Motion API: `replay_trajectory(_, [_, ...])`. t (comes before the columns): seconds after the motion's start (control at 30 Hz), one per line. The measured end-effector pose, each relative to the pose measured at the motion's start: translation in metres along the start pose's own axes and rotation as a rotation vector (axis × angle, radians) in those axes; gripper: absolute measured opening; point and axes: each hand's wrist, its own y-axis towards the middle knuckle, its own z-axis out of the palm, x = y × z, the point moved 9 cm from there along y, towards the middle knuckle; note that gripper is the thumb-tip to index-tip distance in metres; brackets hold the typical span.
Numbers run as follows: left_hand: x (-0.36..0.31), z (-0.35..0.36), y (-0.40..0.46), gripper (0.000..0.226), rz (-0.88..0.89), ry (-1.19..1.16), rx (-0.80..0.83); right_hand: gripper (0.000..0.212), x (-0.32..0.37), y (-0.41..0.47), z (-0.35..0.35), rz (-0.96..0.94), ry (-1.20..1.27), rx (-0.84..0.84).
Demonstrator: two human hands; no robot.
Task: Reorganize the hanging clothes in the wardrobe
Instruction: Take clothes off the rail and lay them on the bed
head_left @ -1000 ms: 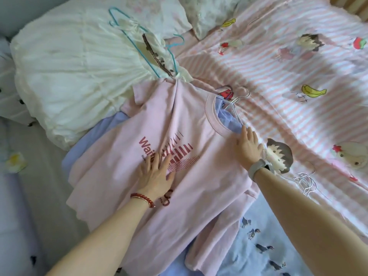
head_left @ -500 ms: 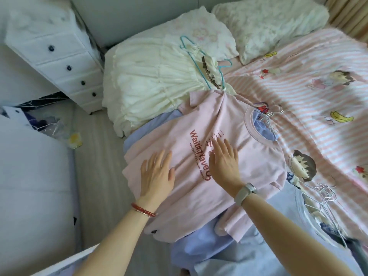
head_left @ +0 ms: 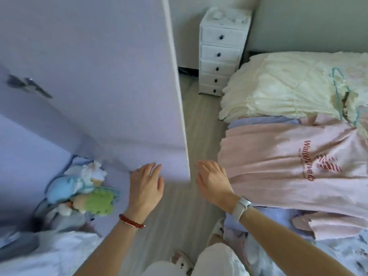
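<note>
Both forearms reach forward over the pale wood-look floor (head_left: 199,124), and both hands are empty. The left hand (head_left: 146,187), with a red beaded bracelet (head_left: 131,221) at the wrist, is held palm down with fingers straight and loosely spread, its fingertips overlapping the lower edge of the lilac wardrobe door (head_left: 95,76); whether they touch the panel cannot be told. The right hand (head_left: 214,182), with a pale grey wristband (head_left: 241,206) behind it, is likewise flat and relaxed, hovering just beside the door's white edge and near the hem of the pink short-sleeved T-shirt with dark red lettering (head_left: 282,162). The open door stands upright between the two hands, separating the wardrobe side from the bed. Low on the left, inside the wardrobe, lies a heap of blue, green and white soft toys (head_left: 79,194). A white narrow chest of drawers with dark knobs (head_left: 221,52) stands against the far wall, beside the bed. The pink T-shirt lies spread flat on the bed over a light blue garment (head_left: 262,121), its print facing up. Beyond it, a cream ruffled dress (head_left: 278,84) lies on a teal wire hanger (head_left: 338,80).
</note>
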Motion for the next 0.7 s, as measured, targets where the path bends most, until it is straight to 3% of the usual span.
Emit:
replay_trajectory(0.33, [0.230, -0.164, -0.157, 0.037, -0.575, 0.266, -0.314, 0.036, 0.293, 0.047, 0.072, -0.608, 0.029, 0.110])
replay_trajectory(0.47, [0.283, -0.222, -0.212, 0.038, -0.770, 0.377, -0.435, 0.033, 0.394, 0.059, 0.089, -0.783, 0.098, 0.151])
replay_trajectory(0.7, [0.335, -0.323, -0.268, 0.029, -0.954, 0.600, -0.739, 0.030, 0.549, 0.070, 0.108, -0.990, 0.275, 0.299])
